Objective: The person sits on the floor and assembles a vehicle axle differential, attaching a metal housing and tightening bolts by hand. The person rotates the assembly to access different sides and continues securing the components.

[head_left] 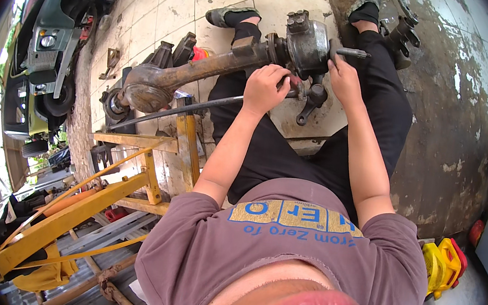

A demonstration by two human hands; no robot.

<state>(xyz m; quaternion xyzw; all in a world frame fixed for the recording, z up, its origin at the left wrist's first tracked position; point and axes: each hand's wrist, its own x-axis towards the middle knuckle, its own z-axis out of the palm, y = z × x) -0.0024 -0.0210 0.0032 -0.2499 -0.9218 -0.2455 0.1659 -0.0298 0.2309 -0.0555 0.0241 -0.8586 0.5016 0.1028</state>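
Observation:
A greasy vehicle axle housing (pixel 205 73) runs from a rounded differential bulge (pixel 150 86) at left up to a grey cylindrical hub (pixel 310 45) between my legs. My left hand (pixel 266 89) is closed just below the tube, fingers curled by a small reddish piece; what they grip is partly hidden. My right hand (pixel 342 79) has its fingers closed at the lower edge of the dark end flange (pixel 332 51), beside the protruding threaded shaft (pixel 354 53). Under the hands hangs a ball-jointed steering arm (pixel 313 103), near the end of a long thin rod (pixel 189 107).
A yellow metal frame (pixel 178 145) stands close at my left. Dark metal parts (pixel 168 53) lie behind the axle. A vehicle (pixel 52 40) is at far left. Another metal assembly (pixel 403 35) lies beyond my right leg. A yellow and red plastic object (pixel 445 266) sits at lower right.

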